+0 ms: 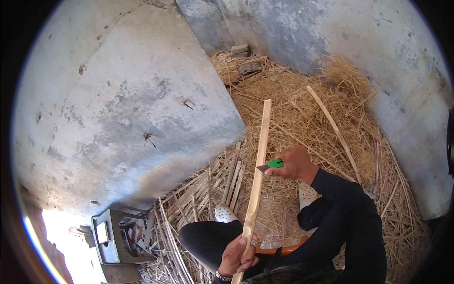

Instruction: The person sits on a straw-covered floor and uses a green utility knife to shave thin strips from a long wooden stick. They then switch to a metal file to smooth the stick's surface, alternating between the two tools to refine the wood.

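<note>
Where the left hand (239, 255) closes around the lower end of the bamboo strip (257, 175), fingers wrapped and pressed together on it, the strip rises away from the person's lap, slanting slightly rightward over the straw floor (293, 113). The right hand (295, 164) pinches a green-handled utility knife (270, 165), its short blade pointing left and meeting the strip's right edge at about mid-length. The strip's far tip ends above the straw, near the foot of the grey plastered wall (142, 104).

The strip appears long, thin and light; it probably flexes along its length yet stays stiff enough to stand out unsupported from a single low grip. Its split edges are likely splintery, so a hold on the flat faces near the lower end, well below the blade, seems soundest.

Below the hands, two white perforated clogs (226, 214) rest on the straw beside the person's dark trouser legs. A second, thinner bamboo strip (333, 128) lies on the straw towards the right-hand wall, and more split strips (234, 182) lie left of the held one. A small wooden crate (118, 236) sits at the floor's near-left corner; bricks (243, 57) lie in the far corner.
</note>
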